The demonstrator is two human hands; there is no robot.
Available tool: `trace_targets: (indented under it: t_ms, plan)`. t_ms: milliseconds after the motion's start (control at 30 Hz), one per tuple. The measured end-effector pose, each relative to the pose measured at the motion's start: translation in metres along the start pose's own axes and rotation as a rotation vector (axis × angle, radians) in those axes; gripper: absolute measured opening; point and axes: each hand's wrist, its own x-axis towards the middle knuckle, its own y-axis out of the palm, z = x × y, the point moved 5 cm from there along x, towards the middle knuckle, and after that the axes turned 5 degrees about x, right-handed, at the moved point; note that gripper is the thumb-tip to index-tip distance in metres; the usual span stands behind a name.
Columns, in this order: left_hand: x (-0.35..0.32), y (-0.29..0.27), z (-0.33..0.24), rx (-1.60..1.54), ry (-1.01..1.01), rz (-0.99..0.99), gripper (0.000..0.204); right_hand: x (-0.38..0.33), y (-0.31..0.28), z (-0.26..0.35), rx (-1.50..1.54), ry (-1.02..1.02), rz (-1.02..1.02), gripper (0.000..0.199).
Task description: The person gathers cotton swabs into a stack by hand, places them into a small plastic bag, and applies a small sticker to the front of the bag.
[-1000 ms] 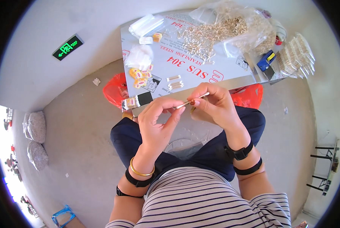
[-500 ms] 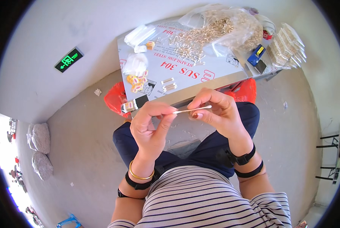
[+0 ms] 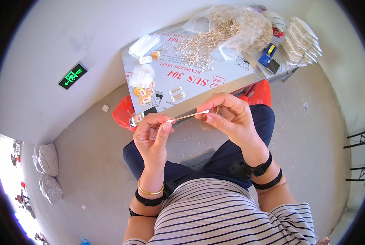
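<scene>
A cotton swab (image 3: 186, 116) is stretched between my two hands, above my lap and just off the table's near edge. My left hand (image 3: 150, 139) pinches its left end between thumb and fingertips. The thumb and fingers of my right hand (image 3: 234, 122) close on the swab near its right tip, which shows white. Beyond my hands, short rows of cotton swabs (image 3: 177, 94) lie on the table (image 3: 182, 76). A loose heap of cotton swabs (image 3: 209, 41) spills from a clear plastic bag (image 3: 247, 30) farther back.
Yellow-and-white labels (image 3: 144, 96) and clear plastic sleeves (image 3: 141, 76) lie at the table's left. A blue tape dispenser (image 3: 267, 54) and stacked swab packs (image 3: 300, 43) sit at the right. Red bags (image 3: 124, 114) hang below the table edge. Filled sacks (image 3: 47, 159) rest on the floor.
Both hands have shifted left with the swab, which now tilts more, its right end higher. The left thumb has lifted toward the swab's left tip. The view has also turned slightly.
</scene>
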Motion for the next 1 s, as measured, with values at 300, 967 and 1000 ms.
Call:
trace_targets:
  t_ms: [300,967,1000]
  plan:
    - [-0.003,0.002,-0.003,0.073,0.010,0.049,0.028,-0.001,-0.003,-0.002,-0.023,-0.013,-0.037,0.018]
    - [-0.006,0.009,-0.006,0.213,0.041,0.082,0.019,-0.009,-0.008,-0.005,0.079,-0.010,-0.086,0.014]
    - [-0.004,0.013,-0.005,0.188,0.039,0.092,0.019,-0.011,-0.010,-0.001,0.056,-0.011,-0.099,0.014]
